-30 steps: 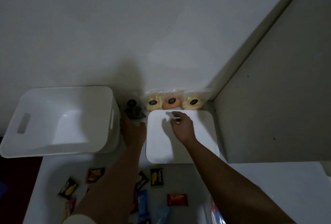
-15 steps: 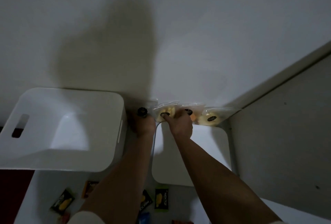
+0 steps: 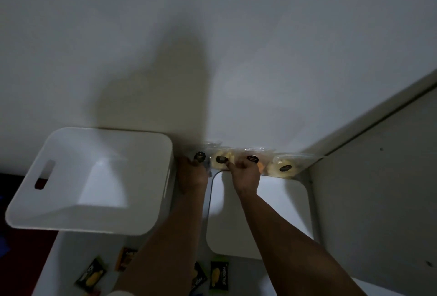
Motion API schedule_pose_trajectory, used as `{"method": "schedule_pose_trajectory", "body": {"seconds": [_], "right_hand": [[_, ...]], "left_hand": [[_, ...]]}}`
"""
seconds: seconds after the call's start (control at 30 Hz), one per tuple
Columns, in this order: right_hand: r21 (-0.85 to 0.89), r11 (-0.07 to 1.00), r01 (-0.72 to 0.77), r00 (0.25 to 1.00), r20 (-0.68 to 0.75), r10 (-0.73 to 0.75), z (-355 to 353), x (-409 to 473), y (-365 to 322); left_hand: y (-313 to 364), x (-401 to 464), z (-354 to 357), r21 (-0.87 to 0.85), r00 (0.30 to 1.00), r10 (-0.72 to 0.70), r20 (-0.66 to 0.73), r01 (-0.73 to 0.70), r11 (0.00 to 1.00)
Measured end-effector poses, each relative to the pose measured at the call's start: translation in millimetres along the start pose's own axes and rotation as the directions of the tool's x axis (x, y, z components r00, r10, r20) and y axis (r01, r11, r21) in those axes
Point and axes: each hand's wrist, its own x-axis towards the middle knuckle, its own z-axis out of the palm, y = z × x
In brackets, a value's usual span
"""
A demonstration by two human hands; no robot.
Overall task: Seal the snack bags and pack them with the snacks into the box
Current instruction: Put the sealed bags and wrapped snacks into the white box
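Note:
Several clear snack bags with black round labels lean in a row against the wall. My left hand (image 3: 192, 175) grips the leftmost, dark bag (image 3: 200, 156). My right hand (image 3: 246, 174) has its fingers on the pale yellow bag (image 3: 222, 159) and the orange bag (image 3: 254, 159) beside it. A third pale bag (image 3: 285, 166) stands free at the right end. The open white box (image 3: 94, 177) with a slot handle sits to the left. The white lid (image 3: 279, 213) lies flat under my right forearm.
Small wrapped snacks, such as a yellow-black packet (image 3: 91, 276) and a green one (image 3: 218, 278), lie scattered on the white table near the front edge. A grey panel (image 3: 378, 201) closes off the right side. The white wall is directly behind the bags.
Both hands have reached forward from the lid area to the row of bags at the wall. The camera has moved in closer and tilted up.

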Motion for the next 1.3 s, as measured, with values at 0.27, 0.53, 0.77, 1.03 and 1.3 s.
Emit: {"method": "schedule_pose_trajectory", "body": {"seconds": [0.27,0.53,0.77,1.03,1.3], "right_hand": [[0.14,0.971,0.194,0.981,-0.035,-0.191,-43,-45,-31],[0.282,0.892,0.352,0.928,0.02,-0.373,-57,-96,-94],[0.31,0.848,0.431,0.861,0.139,-0.489,9,-145,-177],[0.058,0.961,0.27,0.932,0.234,-0.276,127,-161,-184],[-0.161,0.982,0.097,0.973,0.224,-0.06,217,-137,-140]], "left_hand": [[16,-46,-34,0.147,0.978,0.207,-0.029,-0.201,0.969],[40,-82,-110,0.204,0.855,0.495,-0.154,-0.462,0.863],[39,-45,-213,0.048,0.81,0.518,-0.274,-0.526,0.849],[-2,53,-281,0.036,0.916,0.305,-0.26,-0.306,0.951],[-43,142,-268,-0.006,0.979,0.129,-0.156,-0.132,0.991]]}}
